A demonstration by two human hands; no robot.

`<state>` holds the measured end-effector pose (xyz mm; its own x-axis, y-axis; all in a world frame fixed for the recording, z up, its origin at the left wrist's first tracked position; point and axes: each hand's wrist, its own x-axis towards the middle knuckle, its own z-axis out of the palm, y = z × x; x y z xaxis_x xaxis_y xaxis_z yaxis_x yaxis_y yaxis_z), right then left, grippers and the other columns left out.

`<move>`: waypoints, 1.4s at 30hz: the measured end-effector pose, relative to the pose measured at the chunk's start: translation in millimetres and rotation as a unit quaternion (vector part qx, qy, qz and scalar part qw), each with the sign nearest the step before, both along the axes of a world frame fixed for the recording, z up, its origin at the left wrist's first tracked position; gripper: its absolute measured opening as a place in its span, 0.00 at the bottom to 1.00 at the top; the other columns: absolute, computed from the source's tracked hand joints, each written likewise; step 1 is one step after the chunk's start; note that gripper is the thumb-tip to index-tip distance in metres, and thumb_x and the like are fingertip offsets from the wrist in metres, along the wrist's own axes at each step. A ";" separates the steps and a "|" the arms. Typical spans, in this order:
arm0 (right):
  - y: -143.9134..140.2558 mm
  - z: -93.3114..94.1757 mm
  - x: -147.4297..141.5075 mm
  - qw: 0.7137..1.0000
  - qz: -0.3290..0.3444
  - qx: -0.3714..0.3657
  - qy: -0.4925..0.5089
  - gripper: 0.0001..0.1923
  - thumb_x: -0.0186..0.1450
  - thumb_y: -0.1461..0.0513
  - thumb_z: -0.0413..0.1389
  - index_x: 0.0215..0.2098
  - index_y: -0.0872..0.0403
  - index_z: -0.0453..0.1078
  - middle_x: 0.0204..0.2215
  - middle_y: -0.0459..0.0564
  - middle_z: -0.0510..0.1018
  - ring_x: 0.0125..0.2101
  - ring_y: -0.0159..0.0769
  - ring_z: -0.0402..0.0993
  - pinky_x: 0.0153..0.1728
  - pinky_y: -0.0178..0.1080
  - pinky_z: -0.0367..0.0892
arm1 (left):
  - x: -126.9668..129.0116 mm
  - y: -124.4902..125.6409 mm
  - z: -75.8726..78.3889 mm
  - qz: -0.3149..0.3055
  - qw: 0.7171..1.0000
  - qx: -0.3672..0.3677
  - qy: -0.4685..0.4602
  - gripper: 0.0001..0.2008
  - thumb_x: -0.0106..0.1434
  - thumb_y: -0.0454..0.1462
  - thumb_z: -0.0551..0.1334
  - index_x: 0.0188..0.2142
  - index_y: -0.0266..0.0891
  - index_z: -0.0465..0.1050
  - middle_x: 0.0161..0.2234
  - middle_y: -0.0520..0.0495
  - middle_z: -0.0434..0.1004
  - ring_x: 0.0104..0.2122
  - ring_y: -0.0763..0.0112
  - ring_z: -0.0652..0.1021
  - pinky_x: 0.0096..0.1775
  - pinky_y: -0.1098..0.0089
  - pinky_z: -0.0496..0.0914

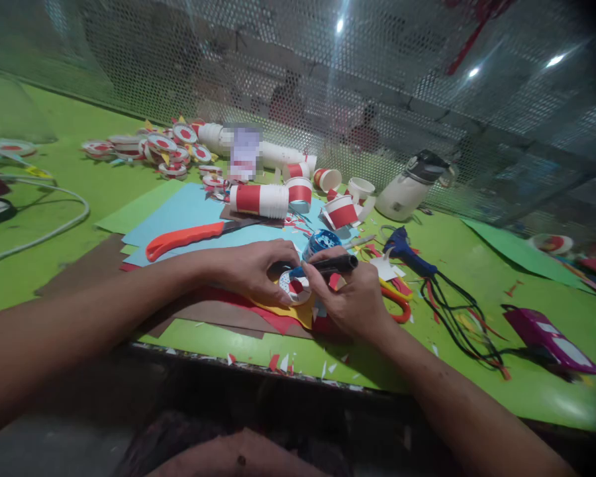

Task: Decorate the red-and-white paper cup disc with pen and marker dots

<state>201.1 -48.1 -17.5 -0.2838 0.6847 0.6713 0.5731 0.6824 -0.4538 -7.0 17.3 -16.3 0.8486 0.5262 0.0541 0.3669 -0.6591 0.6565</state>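
Note:
My left hand [261, 271] curls its fingers and thumb round the edge of a small round white paper piece [305, 296] with a red centre and blue dots along its rim. A dark marker pen [336, 264] with a blue front part is gripped in my right hand [353, 298]. Its tip meets or hovers just over the round piece; I cannot tell which. Beneath both hands lie yellow paper [305, 317] and stacked coloured sheets. Just behind them stands a blue see-through round container [322, 242]. Scissor handles [401, 308] in yellow and orange show beside my right hand.
An orange-handled cutting tool [189, 238] lies on blue paper [166, 215]. Behind are red-and-white paper cups [261, 201] and a pile of decorated discs [161, 144]. A blue glue gun [410, 254], black cable, purple object [551, 339] and white jug [410, 189] stand rightward.

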 end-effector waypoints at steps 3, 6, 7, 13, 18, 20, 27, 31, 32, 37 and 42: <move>-0.8 4.0 0.5 0.999 -0.015 0.024 0.036 0.05 0.67 0.63 0.60 0.32 0.54 0.73 0.22 0.45 0.80 0.21 0.32 0.76 0.25 0.35 0.71 | 0.3 -0.6 0.0 0.007 1.000 0.002 0.006 0.22 0.58 0.49 0.69 0.47 0.39 0.72 0.45 0.46 0.70 0.44 0.61 0.72 0.47 0.65 0.68; -2.9 10.2 1.1 0.995 -0.048 0.033 0.081 0.05 0.67 0.63 0.60 0.31 0.54 0.73 0.21 0.43 0.79 0.20 0.31 0.75 0.26 0.35 0.72 | 0.5 -1.5 0.7 0.016 1.000 0.004 0.012 0.24 0.58 0.50 0.69 0.47 0.39 0.71 0.45 0.45 0.70 0.45 0.60 0.72 0.48 0.64 0.68; -3.5 11.8 1.1 0.994 -0.057 0.034 0.089 0.05 0.66 0.63 0.60 0.31 0.54 0.73 0.21 0.43 0.79 0.20 0.31 0.75 0.26 0.35 0.72 | 0.4 -1.7 0.8 0.017 1.000 0.004 0.011 0.24 0.57 0.50 0.69 0.47 0.39 0.71 0.45 0.45 0.70 0.45 0.60 0.72 0.48 0.64 0.68; -3.3 13.4 -0.9 0.993 -0.051 0.004 0.107 0.07 0.65 0.64 0.60 0.28 0.54 0.72 0.18 0.40 0.75 0.18 0.29 0.72 0.22 0.32 0.69 | 0.0 -1.5 0.5 0.016 1.000 0.002 0.008 0.24 0.57 0.49 0.70 0.48 0.40 0.71 0.46 0.46 0.70 0.45 0.60 0.72 0.48 0.63 0.68; -2.6 11.5 -1.4 0.995 -0.053 -0.002 0.088 0.08 0.65 0.61 0.60 0.28 0.55 0.73 0.18 0.42 0.75 0.18 0.29 0.70 0.23 0.33 0.68 | -0.3 -0.6 0.1 0.007 1.000 0.003 0.006 0.24 0.58 0.49 0.69 0.49 0.39 0.71 0.46 0.45 0.70 0.46 0.60 0.72 0.49 0.63 0.68; -2.4 10.7 -1.1 0.995 -0.054 -0.003 0.083 0.09 0.66 0.61 0.60 0.28 0.56 0.74 0.18 0.43 0.75 0.18 0.29 0.70 0.24 0.34 0.68 | -0.7 0.1 -0.5 0.006 1.000 0.007 0.006 0.25 0.57 0.50 0.70 0.50 0.39 0.71 0.47 0.45 0.70 0.46 0.59 0.72 0.50 0.62 0.68; -1.9 8.2 -1.8 0.997 -0.020 -0.017 0.067 0.09 0.66 0.62 0.59 0.28 0.55 0.73 0.19 0.43 0.75 0.19 0.29 0.72 0.25 0.33 0.70 | -1.1 1.3 -1.7 0.005 1.000 0.013 0.002 0.25 0.57 0.49 0.69 0.50 0.40 0.71 0.46 0.45 0.70 0.44 0.61 0.72 0.47 0.64 0.69; -1.7 6.9 -2.8 0.997 -0.016 -0.021 0.070 0.09 0.67 0.61 0.59 0.28 0.55 0.73 0.20 0.44 0.77 0.20 0.30 0.72 0.24 0.33 0.69 | -0.9 0.3 -0.3 0.007 1.000 0.005 0.006 0.25 0.57 0.50 0.70 0.49 0.39 0.72 0.44 0.46 0.70 0.44 0.62 0.72 0.46 0.65 0.69; -1.7 6.5 -3.0 0.997 -0.013 -0.025 0.068 0.09 0.67 0.61 0.60 0.29 0.55 0.73 0.21 0.45 0.77 0.20 0.30 0.73 0.25 0.33 0.70 | -0.8 0.0 0.1 0.008 1.000 0.002 0.006 0.24 0.57 0.49 0.70 0.49 0.40 0.72 0.44 0.46 0.70 0.44 0.62 0.72 0.47 0.65 0.68; -1.2 4.2 -2.9 0.997 -0.004 -0.047 0.061 0.09 0.67 0.59 0.59 0.30 0.54 0.73 0.23 0.46 0.79 0.22 0.32 0.75 0.27 0.35 0.72 | -0.1 -0.4 1.1 0.001 1.000 0.002 0.001 0.23 0.57 0.48 0.69 0.48 0.39 0.72 0.45 0.46 0.70 0.44 0.61 0.72 0.47 0.64 0.68; 0.5 2.5 -1.4 0.998 -0.005 -0.044 0.052 0.09 0.67 0.59 0.59 0.31 0.55 0.74 0.24 0.48 0.80 0.23 0.33 0.77 0.29 0.36 0.72 | -0.4 0.0 1.5 0.002 1.000 0.001 0.001 0.23 0.57 0.48 0.69 0.47 0.39 0.72 0.45 0.46 0.70 0.44 0.62 0.72 0.47 0.64 0.68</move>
<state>199.7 -47.6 -14.9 -0.2090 0.7453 0.6331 0.5269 0.6312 -0.5692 -7.4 17.2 -14.8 0.8471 0.5287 0.0543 0.3698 -0.6598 0.6542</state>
